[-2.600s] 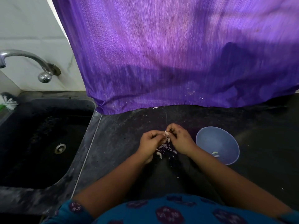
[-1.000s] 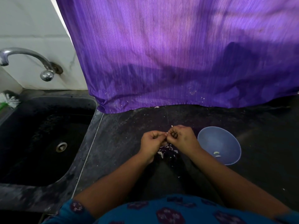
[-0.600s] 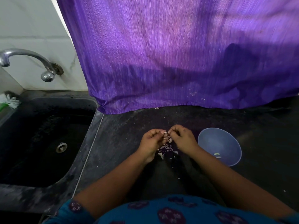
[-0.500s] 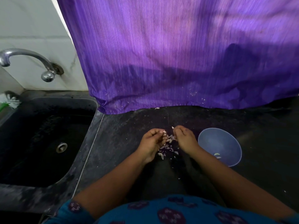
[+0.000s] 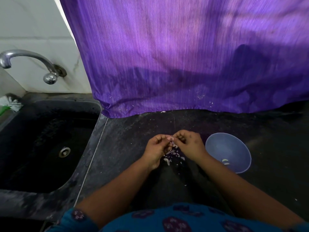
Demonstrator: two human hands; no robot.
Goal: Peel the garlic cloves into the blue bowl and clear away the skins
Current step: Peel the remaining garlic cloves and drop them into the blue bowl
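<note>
Near the front edge of the dark counter (image 5: 133, 139), at its middle: left hand (image 5: 157, 148) and right hand (image 5: 190, 144), fingertips meeting, fingers of both curled inward and together pinching a small pale garlic clove (image 5: 171, 139); the clove is mostly hidden by the fingers, so how much skin remains cannot be told. Directly beneath the hands, on the counter: a small heap of pale and purplish garlic skins (image 5: 172, 156), with a few stray flakes scattered toward the front edge. Just right of the right hand, standing on the counter: blue bowl (image 5: 215, 144), upright, holding two or so peeled cloves (image 5: 225, 161) near its bottom. Along the counter's back edge: a purple cloth (image 5: 184, 56) hanging down, its hem resting on the surface, small white specks clinging to it. Left of the counter: a dark sink (image 5: 50, 148) with a metal drain; above it a chrome tap (image 5: 33, 61) on the white wall. Far left edge of the sink: a white-bristled brush (image 5: 10, 102), partly out of view.
</note>
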